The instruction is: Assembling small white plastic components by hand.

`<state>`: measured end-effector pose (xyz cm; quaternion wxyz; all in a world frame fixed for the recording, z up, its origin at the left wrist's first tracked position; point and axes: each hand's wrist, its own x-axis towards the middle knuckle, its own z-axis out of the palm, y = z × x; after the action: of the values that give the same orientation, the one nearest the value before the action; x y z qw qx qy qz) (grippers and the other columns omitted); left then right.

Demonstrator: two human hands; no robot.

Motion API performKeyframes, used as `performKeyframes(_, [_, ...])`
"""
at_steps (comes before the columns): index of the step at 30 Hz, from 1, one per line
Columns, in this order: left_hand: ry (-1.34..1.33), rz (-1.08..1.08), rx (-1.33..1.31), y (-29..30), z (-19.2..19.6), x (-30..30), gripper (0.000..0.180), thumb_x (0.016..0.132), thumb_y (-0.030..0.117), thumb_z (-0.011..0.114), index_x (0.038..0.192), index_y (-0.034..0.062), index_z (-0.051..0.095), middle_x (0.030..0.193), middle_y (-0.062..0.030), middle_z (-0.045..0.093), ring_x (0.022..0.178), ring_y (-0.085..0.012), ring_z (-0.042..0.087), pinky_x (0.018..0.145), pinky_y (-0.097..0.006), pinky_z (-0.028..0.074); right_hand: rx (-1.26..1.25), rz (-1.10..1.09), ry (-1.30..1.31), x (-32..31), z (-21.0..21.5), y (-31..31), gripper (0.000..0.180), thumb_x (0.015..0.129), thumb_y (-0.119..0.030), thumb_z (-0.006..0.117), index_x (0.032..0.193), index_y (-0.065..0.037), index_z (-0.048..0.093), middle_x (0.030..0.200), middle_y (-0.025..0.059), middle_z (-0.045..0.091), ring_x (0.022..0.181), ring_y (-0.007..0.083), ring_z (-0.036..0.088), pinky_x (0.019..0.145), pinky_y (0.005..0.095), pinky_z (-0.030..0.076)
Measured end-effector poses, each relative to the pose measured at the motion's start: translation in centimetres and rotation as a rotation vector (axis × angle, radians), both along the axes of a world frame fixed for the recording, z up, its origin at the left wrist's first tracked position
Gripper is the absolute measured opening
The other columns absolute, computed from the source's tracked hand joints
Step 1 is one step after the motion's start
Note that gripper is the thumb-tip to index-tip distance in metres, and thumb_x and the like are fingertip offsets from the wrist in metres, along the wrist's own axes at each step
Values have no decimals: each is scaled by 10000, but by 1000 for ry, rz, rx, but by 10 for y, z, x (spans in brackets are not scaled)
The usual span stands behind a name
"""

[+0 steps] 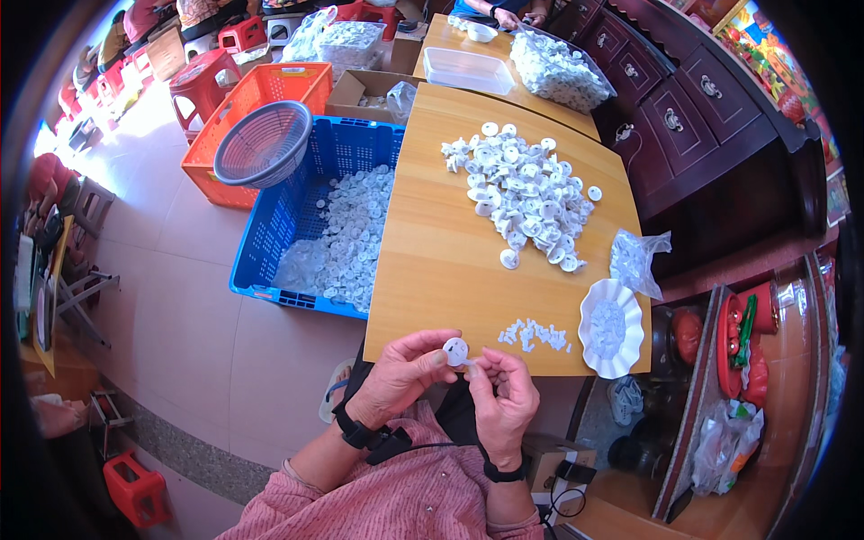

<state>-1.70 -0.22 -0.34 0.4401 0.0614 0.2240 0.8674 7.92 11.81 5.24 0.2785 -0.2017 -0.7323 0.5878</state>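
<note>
My left hand (396, 382) pinches a round white plastic disc (455, 349) between thumb and fingers, just off the table's near edge. Close beside it, my right hand (504, 400) is closed on a small white plastic piece (468, 363) at the disc's lower edge; whether it is joined to the disc I cannot tell. Several loose small white pieces (531, 335) lie on the wooden table (423, 234) ahead of my right hand. Farther back, similar white discs with stems (531, 193) form a heap. To the right, a scalloped white dish (587, 333) holds more small translucent pieces.
A clear plastic bag (641, 261) lies behind the dish. Left of the table, a blue crate (263, 238) holds many discs; a grey basket (263, 144) rests against it and an orange crate (310, 81). A dark cabinet (697, 117) borders the right. Another person's hands (508, 18) show at the far end.
</note>
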Motion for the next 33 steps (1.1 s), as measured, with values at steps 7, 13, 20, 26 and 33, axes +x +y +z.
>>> performKeyframes(7, [7, 15, -38, -2, 4, 0, 364, 943, 65, 644, 1295, -7, 580, 1136, -98, 659, 998, -176, 649, 807, -289, 570, 10, -89, -15, -1, -8, 7, 206, 862, 41, 678, 1061, 36, 623, 854, 61, 682, 758, 91, 641, 700, 247, 537])
performKeyframes(13, [34, 64, -86, -2, 6, -3, 362, 946, 57, 638, 1295, -14, 577, 1116, -100, 659, 977, -167, 647, 813, -287, 567, 17, -170, -78, -6, -36, 22, 207, 859, 27, 689, 1056, 28, 626, 848, 46, 673, 735, 72, 622, 689, 229, 527])
performKeyframes(20, [33, 74, -102, -1, 7, -3, 365, 946, 72, 640, 1293, -21, 574, 1130, -123, 661, 975, -192, 655, 793, -294, 562, -1, -187, -115, -11, -46, 29, 185, 863, 26, 682, 1042, 28, 636, 829, 39, 665, 716, 69, 617, 660, 229, 523])
performKeyframes(26, [29, 74, -120, -1, 6, -4, 361, 945, 68, 640, 1290, -18, 577, 1128, -121, 662, 977, -193, 656, 791, -296, 566, 226, -225, -144, -16, -45, 32, 106, 874, 34, 654, 980, 24, 661, 801, 61, 672, 678, 93, 631, 629, 253, 524])
performKeyframes(33, [37, 73, -114, 0, 4, -4, 353, 947, 64, 635, 1287, -15, 581, 1124, -117, 663, 983, -193, 654, 784, -298, 569, 291, -240, -184, -17, -45, 33, 90, 876, 14, 661, 966, 17, 665, 791, 66, 675, 648, 102, 625, 613, 263, 516])
